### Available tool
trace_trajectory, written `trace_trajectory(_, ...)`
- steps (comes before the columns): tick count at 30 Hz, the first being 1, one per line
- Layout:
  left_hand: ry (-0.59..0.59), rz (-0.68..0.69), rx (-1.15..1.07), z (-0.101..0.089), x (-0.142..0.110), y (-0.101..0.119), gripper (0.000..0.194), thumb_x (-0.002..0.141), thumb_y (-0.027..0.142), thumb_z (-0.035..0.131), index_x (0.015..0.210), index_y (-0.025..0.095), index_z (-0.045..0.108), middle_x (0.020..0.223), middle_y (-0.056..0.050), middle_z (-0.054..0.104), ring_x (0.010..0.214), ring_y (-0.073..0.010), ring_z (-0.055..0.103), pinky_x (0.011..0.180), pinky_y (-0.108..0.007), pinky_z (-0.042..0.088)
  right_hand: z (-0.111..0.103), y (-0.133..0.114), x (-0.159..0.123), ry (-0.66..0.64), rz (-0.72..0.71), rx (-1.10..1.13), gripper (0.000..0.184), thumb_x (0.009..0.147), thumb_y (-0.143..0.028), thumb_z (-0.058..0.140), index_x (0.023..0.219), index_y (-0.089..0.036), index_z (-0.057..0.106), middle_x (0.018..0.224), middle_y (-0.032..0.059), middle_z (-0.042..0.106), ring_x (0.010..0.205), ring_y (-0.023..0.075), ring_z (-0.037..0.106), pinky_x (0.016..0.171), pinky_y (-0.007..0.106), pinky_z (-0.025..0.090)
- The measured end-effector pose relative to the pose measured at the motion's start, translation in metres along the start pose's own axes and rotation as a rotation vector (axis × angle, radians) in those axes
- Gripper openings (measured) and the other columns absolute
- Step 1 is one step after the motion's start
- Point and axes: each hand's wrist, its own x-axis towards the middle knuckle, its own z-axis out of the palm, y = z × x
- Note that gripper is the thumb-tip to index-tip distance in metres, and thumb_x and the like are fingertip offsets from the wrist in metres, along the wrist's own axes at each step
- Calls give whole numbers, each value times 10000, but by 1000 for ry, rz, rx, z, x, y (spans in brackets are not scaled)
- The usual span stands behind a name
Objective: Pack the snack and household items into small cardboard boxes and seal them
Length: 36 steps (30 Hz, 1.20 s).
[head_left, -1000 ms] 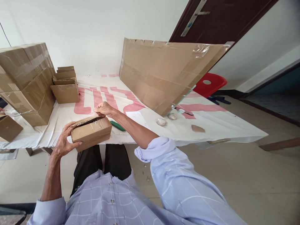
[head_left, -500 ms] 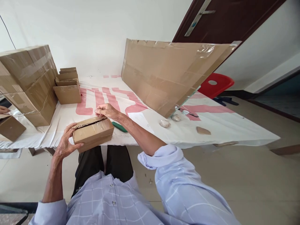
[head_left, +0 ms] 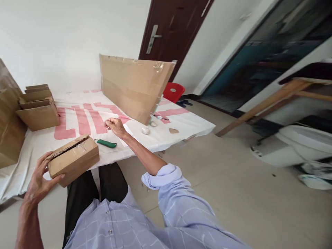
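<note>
My left hand (head_left: 39, 178) grips the left end of a small cardboard box (head_left: 75, 160), thumb on the near side and fingers at the far side. The box sits tilted at the table's front edge, with a dark gap running along its top and clear tape over part of it. Above the table, right of the box and apart from it, hangs my right hand (head_left: 116, 128). Its fingertips are pinched together; whatever they hold, if anything, is too small to make out. A green-handled cutter (head_left: 106, 143) lies just right of the box, below my right hand.
Folded open cartons (head_left: 40, 116) and stacked boxes (head_left: 9, 128) stand at the left. A large cardboard sheet (head_left: 132, 86) leans upright on the cloth-covered table (head_left: 190, 126). Near it lie tape rolls (head_left: 145, 131) and a cardboard scrap (head_left: 173, 130). Behind is a red chair (head_left: 173, 91).
The view has swung to the right. My right hand has lifted off the box top and moved away to the right, still pinched. My left hand keeps its grip on the box.
</note>
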Motion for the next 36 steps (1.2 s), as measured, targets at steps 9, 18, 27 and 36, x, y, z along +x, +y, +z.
trace_trajectory(9,36,1,47,1,1,-3,650,812,705,846,1303,307,696,1612,-129,548,1438,-475,629,957,-624,713,-157,108,-7,332,147,-705,305,1003,-96,439,1010,-120,743,1157,257,752,1111,315,628,983,417,449)
trace_trajectory(18,21,-5,58,-2,2,5,647,816,655,866,1314,279,697,1605,-134,558,1448,-438,626,954,-549,714,-162,193,-31,207,49,-974,302,1003,-53,464,992,-137,754,1082,225,735,1076,322,577,940,417,414)
trace_trajectory(27,13,-14,35,-1,2,2,658,812,636,888,1327,270,702,1621,-144,541,1477,-440,605,1010,-550,692,-155,241,-47,167,-65,-1007,192,1027,-187,559,1055,-191,749,1204,202,722,1173,356,574,957,435,466)
trace_trajectory(36,-17,-71,20,-1,-2,16,728,789,647,899,1366,256,689,1652,-154,511,1524,-433,558,1051,-559,676,-159,263,-38,307,-25,-829,165,982,-266,541,892,-235,676,1059,156,695,1085,334,571,1012,455,498)
